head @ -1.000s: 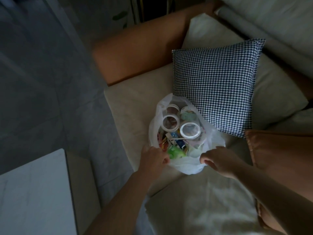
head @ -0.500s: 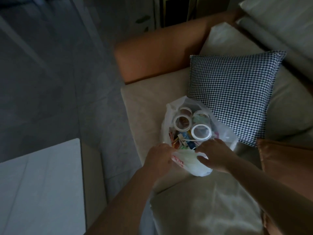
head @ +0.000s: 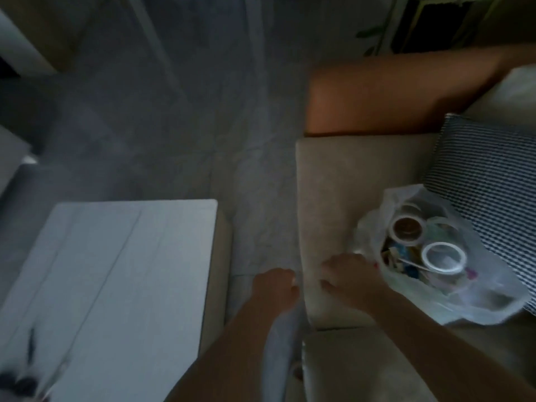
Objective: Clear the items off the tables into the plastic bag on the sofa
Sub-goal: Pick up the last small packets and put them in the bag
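Nearest, the left hand (head: 274, 288) hangs loosely curled over the floor gap, holding nothing. Just beyond, the right hand (head: 352, 278) rests relaxed on the sofa cushion (head: 327, 192), touching the plastic bag (head: 475, 303) of tape rolls (head: 443, 258).

Beige sofa (head: 333, 184) carries the plastic bag (head: 478, 303) and checked cushion (head: 487, 181).

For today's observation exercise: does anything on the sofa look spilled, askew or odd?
Nothing stands out. The plastic bag sits open on the sofa with the tape rolls inside; nothing has spilled.
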The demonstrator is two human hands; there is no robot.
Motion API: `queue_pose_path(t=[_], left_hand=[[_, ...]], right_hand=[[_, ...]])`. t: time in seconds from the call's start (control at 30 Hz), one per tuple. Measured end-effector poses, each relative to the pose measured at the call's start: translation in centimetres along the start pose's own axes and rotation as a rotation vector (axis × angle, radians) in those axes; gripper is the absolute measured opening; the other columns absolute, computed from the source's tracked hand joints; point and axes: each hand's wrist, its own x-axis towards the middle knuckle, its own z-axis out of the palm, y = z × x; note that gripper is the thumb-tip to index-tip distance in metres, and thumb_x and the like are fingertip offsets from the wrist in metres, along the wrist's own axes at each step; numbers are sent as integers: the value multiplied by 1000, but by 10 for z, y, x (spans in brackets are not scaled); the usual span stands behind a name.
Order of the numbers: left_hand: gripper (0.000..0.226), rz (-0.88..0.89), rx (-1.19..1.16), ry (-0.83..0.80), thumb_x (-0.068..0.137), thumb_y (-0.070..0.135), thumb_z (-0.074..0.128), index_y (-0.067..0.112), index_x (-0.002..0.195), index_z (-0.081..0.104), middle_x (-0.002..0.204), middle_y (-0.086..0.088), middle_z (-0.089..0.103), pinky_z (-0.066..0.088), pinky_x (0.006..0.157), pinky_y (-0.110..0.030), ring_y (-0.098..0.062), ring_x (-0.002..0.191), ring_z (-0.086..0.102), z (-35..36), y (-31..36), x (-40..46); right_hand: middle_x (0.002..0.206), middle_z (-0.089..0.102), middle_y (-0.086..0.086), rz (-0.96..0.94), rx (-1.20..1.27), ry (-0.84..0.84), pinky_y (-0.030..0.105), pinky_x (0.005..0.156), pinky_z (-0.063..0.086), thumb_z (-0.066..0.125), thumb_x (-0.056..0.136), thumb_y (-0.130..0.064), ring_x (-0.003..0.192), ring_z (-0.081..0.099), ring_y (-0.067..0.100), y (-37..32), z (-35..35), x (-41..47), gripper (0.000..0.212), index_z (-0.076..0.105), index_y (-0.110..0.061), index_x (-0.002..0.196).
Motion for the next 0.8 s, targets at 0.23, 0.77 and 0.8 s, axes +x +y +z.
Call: queue_pose_path(t=[0.23,0.77,0.8], left_hand=[[39,-244,-175,27,94,44,41,26,125,55,134,1,55,38,102,-30,-19,127,50,8,-113,-58],[39,-633,-537,64,95,48,40,28,123,57,131,4,58,42,100,-30,-15,123,53,62,-343,-188],[38,-661,-563,65,95,48,40,28,122,57,130,4,59,42,100,-30,-15,122,53,66,-355,-195]], right_hand=[[129,55,1,-108,-4,-81,34,103,36,41,89,-52,124,47,21,-116,9,54,48,51,-27,128],[124,57,2,-460,-174,-202,36,97,38,42,91,-46,117,52,23,-390,33,120,41,52,-21,122],[123,57,2,-485,-186,-208,36,97,38,42,92,-46,116,52,22,-407,37,123,41,52,-20,122]])
